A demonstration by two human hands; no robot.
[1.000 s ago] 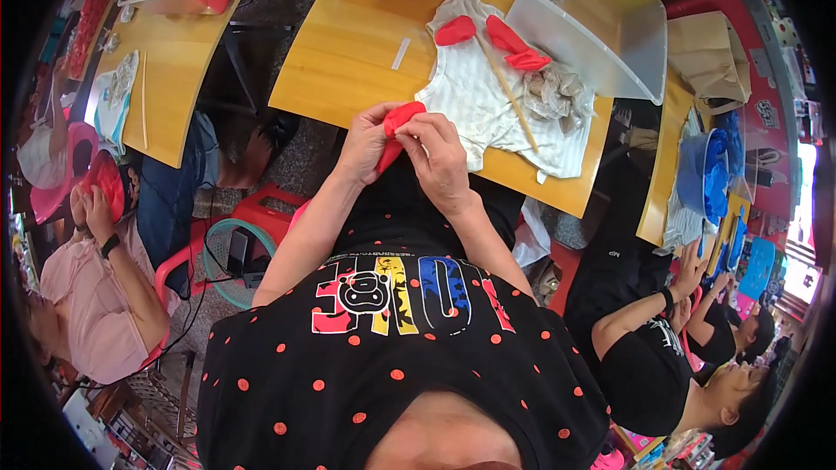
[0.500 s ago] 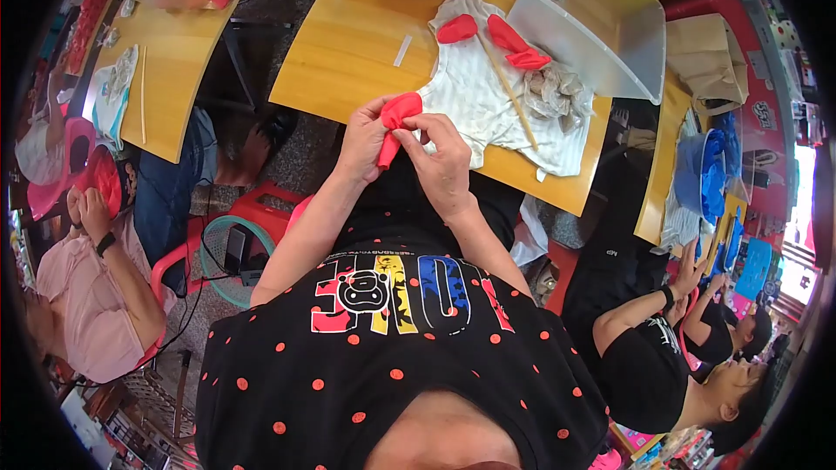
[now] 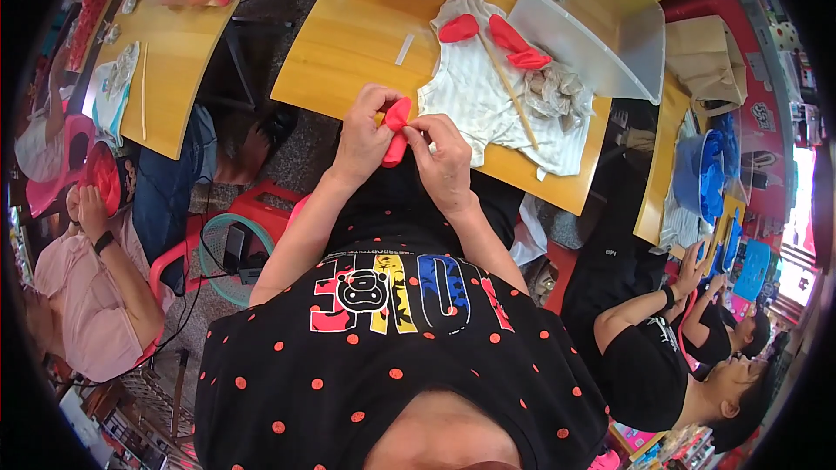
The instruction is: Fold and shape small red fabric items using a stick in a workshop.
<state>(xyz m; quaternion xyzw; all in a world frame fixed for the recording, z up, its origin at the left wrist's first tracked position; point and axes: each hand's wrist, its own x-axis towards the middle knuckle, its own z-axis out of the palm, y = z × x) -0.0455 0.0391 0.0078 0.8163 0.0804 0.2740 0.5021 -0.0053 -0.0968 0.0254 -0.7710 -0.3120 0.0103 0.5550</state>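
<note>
Both hands pinch a small red fabric piece [image 3: 396, 130] just above the near edge of the yellow worktop [image 3: 348, 43]: the left hand [image 3: 361, 139] closed on its left side, the right hand [image 3: 444, 161] closed on its right. It looks light, soft and limp, best held by fingertips at its edges. Beyond the grip lies a white cloth [image 3: 488, 104].
</note>
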